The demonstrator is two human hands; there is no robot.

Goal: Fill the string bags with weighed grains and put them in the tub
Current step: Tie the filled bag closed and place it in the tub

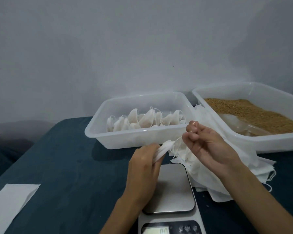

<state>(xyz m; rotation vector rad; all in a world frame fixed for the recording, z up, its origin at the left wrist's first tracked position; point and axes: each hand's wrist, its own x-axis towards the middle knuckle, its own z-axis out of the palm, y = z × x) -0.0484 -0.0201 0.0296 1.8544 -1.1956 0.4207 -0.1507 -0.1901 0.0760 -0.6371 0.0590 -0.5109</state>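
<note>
The left hand (pixel 145 162) has its grip clamped on a white string bag (pixel 161 150), the right hand (pixel 208 146) pinching its drawstring (pixel 178 139) just beyond, above the scale (pixel 172 188).

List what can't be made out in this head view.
- Scale: display cut by the bottom edge, reading blurred.
- Bag: contents hidden by the left hand gripping it.
- Strings pulled by the right hand: too thin to count.
- Grain tub: right side cut off.
</note>
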